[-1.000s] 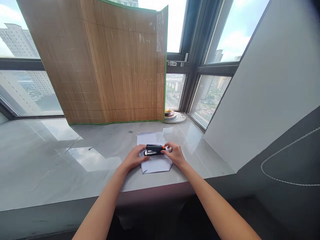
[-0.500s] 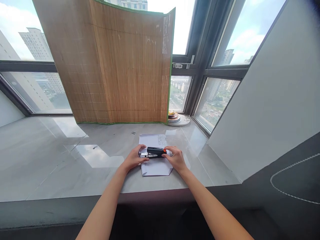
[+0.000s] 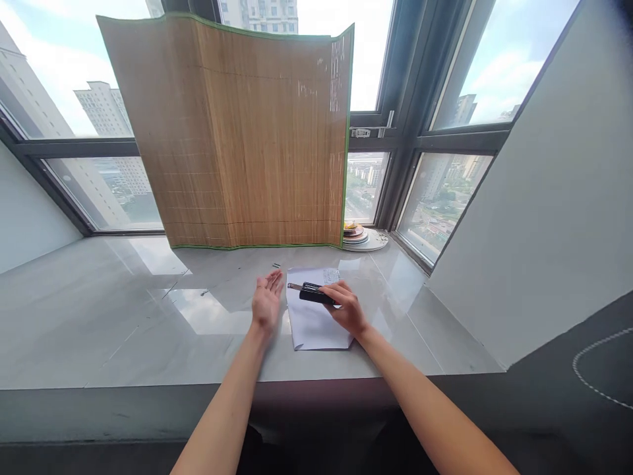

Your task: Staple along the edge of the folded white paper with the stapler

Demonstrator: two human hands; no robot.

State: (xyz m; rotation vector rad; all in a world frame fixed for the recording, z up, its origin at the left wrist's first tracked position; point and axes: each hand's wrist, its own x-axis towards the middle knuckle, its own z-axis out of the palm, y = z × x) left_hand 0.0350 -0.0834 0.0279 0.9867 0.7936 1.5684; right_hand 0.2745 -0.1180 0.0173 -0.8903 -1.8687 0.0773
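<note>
Right hand (image 3: 345,307) alone grips the black stapler (image 3: 314,293) at its right end, thumb and fingers closed round it; metal tray juts out leftward from the grip. Paper (image 3: 321,330) lies below the grip. Change: half a second ago both hands were on the stapler; left hand (image 3: 267,305) now sits apart, left of the grip, palm upturned, fingers loose, apparently holding nothing. So the right hand carries the stapler unaided. Small dark strips (image 3: 276,265) lie beyond the left fingertips.

Bare left hand (image 3: 268,303), bare right hand (image 3: 346,310), uncovered forearms (image 3: 230,396), narrow wrists (image 3: 260,331)
</note>
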